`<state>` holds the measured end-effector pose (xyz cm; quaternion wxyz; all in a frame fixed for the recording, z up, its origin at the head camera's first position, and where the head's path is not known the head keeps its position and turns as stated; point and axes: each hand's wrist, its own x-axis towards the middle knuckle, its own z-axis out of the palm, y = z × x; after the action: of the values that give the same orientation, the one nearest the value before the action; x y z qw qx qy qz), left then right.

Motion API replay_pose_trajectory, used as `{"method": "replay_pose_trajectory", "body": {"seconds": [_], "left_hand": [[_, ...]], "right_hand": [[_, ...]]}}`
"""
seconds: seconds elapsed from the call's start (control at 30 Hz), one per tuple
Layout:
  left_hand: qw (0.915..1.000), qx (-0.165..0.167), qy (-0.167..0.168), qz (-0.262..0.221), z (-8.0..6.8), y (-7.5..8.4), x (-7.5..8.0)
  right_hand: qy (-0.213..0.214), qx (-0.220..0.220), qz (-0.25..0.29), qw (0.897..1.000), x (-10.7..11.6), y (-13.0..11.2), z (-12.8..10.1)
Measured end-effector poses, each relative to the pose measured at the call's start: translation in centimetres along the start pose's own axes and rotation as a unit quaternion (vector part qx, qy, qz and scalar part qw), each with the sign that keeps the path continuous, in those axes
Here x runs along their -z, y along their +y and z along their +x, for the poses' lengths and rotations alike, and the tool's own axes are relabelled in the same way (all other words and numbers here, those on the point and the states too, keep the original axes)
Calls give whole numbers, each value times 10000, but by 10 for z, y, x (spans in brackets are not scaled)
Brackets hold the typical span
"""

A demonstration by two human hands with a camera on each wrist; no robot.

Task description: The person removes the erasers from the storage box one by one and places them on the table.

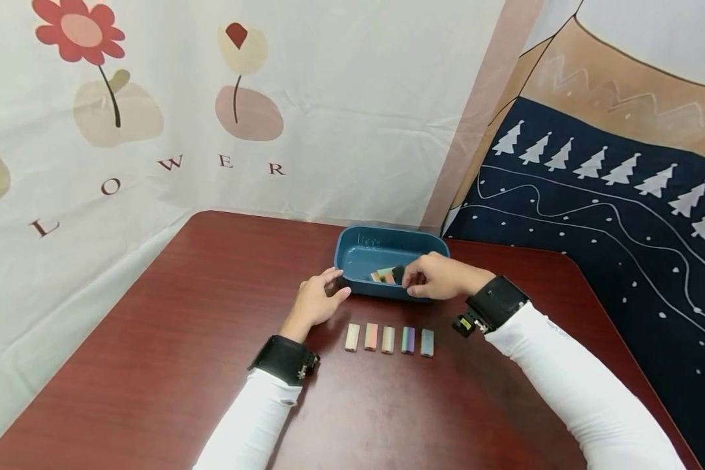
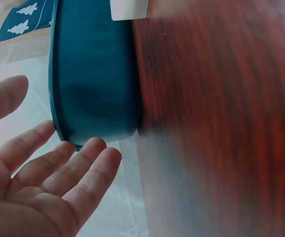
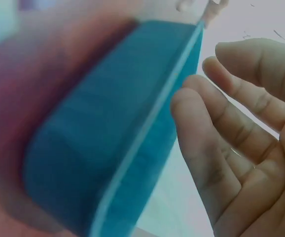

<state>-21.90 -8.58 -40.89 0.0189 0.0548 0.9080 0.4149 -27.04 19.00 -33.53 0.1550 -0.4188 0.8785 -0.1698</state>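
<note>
A blue tray [image 1: 388, 251] is sitting on the dark red table [image 1: 182, 365], with five pastel blocks [image 1: 388, 339] lined up just before it. The left hand [image 1: 316, 301], fingers relaxed and holding nothing, is touching its left corner; the right hand [image 1: 437, 276] is reaching over its front rim toward more blocks inside [image 1: 386, 275], its grasp unclear. A careless reach could likely push the tray into the row. The backdrop [image 1: 153, 130] behind is reading "LOWER".
</note>
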Motion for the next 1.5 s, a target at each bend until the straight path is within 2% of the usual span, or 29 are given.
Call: {"method": "replay_pose_trajectory", "body": {"seconds": [0.23,0.37,0.57,0.83,1.2,1.5], "left_hand": [[10000,-36,24,29,-1,1,1],[9999,-134,63,78,-1,1,1],[9998,-161,86,95,-4,-1,-2],[9997,-180,147,83,-5,-1,-4],[9997,-182,176,35,-8,2,-3],[9997,-172,168,64,-7,2,-3]], "right_hand": [[-71,-425,-188,9989,20,5,31],[-374,-774,-370,9956,24,10,46],[-890,-1240,-363,9876,23,20,60],[-1336,-1582,-184,9781,23,38,76],[-1732,-1945,430,9645,14,55,85],[-1842,-2080,146,9605,14,52,90]]}}
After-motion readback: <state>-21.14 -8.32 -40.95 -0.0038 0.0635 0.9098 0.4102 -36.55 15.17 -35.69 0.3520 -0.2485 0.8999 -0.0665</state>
